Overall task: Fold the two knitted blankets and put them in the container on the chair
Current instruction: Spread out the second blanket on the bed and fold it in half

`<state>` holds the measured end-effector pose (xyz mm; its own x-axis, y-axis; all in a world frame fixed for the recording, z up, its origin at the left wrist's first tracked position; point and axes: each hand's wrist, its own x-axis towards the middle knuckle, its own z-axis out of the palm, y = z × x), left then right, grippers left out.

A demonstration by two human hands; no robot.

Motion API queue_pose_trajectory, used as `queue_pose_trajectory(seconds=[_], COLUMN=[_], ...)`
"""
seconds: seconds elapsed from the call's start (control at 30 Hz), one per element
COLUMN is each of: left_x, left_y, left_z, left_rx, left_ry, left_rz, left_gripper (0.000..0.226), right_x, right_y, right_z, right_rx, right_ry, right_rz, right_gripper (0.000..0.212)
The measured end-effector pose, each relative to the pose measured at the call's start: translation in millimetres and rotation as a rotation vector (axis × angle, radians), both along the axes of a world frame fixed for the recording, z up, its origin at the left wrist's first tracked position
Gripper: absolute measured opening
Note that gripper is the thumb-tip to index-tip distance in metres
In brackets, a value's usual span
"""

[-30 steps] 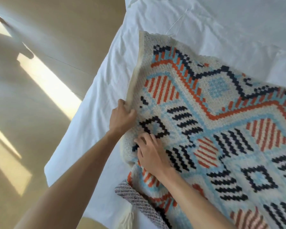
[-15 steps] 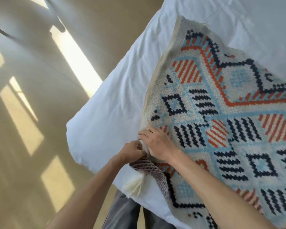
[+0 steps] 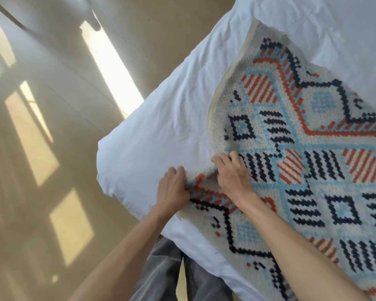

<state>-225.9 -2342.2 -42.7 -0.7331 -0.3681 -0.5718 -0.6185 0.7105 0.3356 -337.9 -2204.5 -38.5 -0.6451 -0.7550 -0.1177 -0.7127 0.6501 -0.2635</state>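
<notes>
A knitted blanket with cream, light-blue, orange and navy diamond patterns lies spread over the white bed. Its left edge curves and bunches near the bed's corner. My left hand pinches that bunched edge from the left. My right hand grips the fold just beside it, fingers curled into the fabric. The two hands are a few centimetres apart. No second blanket, chair or container shows in this view.
The bed's white sheet ends at a rounded corner to the left of my hands. Beyond it is a beige floor with bright sun patches. My grey trousers stand against the bed's near edge.
Both hands slid down the blanket's left edge toward the near corner of the bed. The grey underside and tassel seen earlier are no longer visible. The view shifted left.
</notes>
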Motion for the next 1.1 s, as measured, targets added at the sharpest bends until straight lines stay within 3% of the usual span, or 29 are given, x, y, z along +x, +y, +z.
queue_pose_trajectory(seconds=[0.1,0.23,0.3,0.37,0.47,0.53,0.63,0.77,0.87,0.97,1.1], left_x=[16,39,42,42,41,40,50,70,83,86,63], left_y=[-27,-42,-44,-47,-52,-57,-69,-94,-114,-121,-105], left_z=[5,5,4,3,1,0,-5,-11,-13,-19,-21], left_rx=[-0.301,-0.285,-0.248,-0.176,-0.014,0.05,-0.055,-0.317,-0.472,-0.437,-0.169], left_ry=[-0.093,-0.354,-0.387,-0.268,0.066,-0.004,-0.247,-0.133,-0.186,-0.336,-0.073], left_rz=[-0.066,-0.024,-0.039,-0.058,-0.004,0.012,-0.115,-0.003,0.048,-0.003,0.051], left_gripper=[0.038,0.054,0.061,0.059,0.032,0.023,0.022,0.019,0.015,0.03,0.035], right_x=[-1,-3,0,4,10,14,16,5,-2,-1,-2], right_y=[-4,-32,-48,-61,-75,-81,-86,-103,-109,-108,-112], right_z=[1,1,-3,-9,-16,-18,-18,-9,-10,-19,-26], right_rx=[0.013,0.053,0.055,0.096,0.243,0.32,0.325,0.01,-0.01,0.096,0.115], right_ry=[0.012,0.071,0.012,-0.06,-0.084,-0.062,-0.085,-0.161,-0.191,-0.249,-0.216], right_rz=[0.021,0.068,0.156,0.238,0.308,0.331,0.325,0.07,0.057,0.117,0.083], right_gripper=[0.051,0.027,0.031,0.045,0.053,0.048,0.031,0.021,0.02,0.036,0.049])
